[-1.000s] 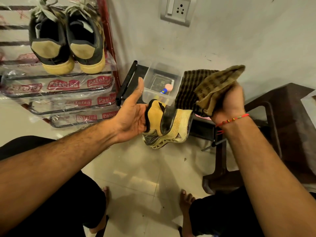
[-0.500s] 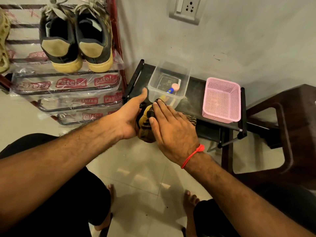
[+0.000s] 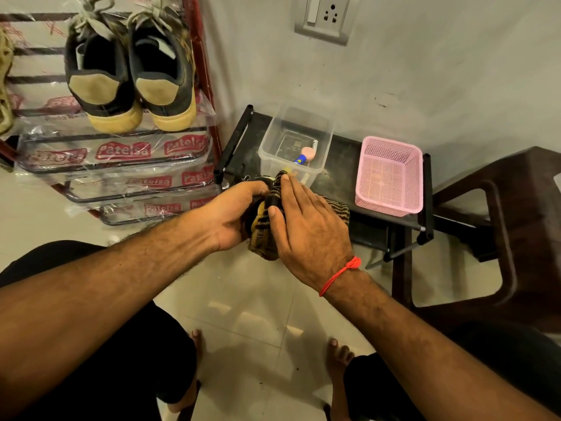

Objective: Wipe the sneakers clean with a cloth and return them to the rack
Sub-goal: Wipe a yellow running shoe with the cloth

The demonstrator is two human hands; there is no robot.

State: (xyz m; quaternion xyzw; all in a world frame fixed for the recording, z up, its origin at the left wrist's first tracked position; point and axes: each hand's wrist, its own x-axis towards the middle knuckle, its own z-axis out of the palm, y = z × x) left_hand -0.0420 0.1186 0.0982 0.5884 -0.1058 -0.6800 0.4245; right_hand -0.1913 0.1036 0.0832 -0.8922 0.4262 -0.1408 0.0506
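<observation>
seen from above, seated on a tiled floor, bare feet between the knees. left hand (image 3: 233, 215) curled round a yellow sneaker (image 3: 258, 214), thumb over the top, fingers wrapped underneath and mostly hidden. right hand (image 3: 306, 229) laid flat on a striped brown cloth (image 3: 267, 235), fingers straight and close together, pressing the cloth onto the sneaker; thumb stretched along the cloth's near side. sneaker almost wholly covered, only a yellow strip and a dark edge showing between the two hands. cloth draped over it, one end trailing right under the palm toward the low black shelf (image 3: 343, 177). red thread bracelet (image 3: 341, 273) tied at the right wrist.

held in mid-air, just in front of the shelf's near edge, right of the shoe rack (image 3: 200, 68). on the rack's upper tier, a pair of dark sneakers (image 3: 130, 74) with tan heels and yellow soles, heels toward the camera, side by side and touching. lower tiers wrapped in clear plastic printed with red labels. on the shelf, a clear plastic box (image 3: 296, 144) holding small items, and well to its right a pink mesh basket (image 3: 388, 174). dark brown chair (image 3: 516, 226) at far right. wall socket (image 3: 323, 18) above.
</observation>
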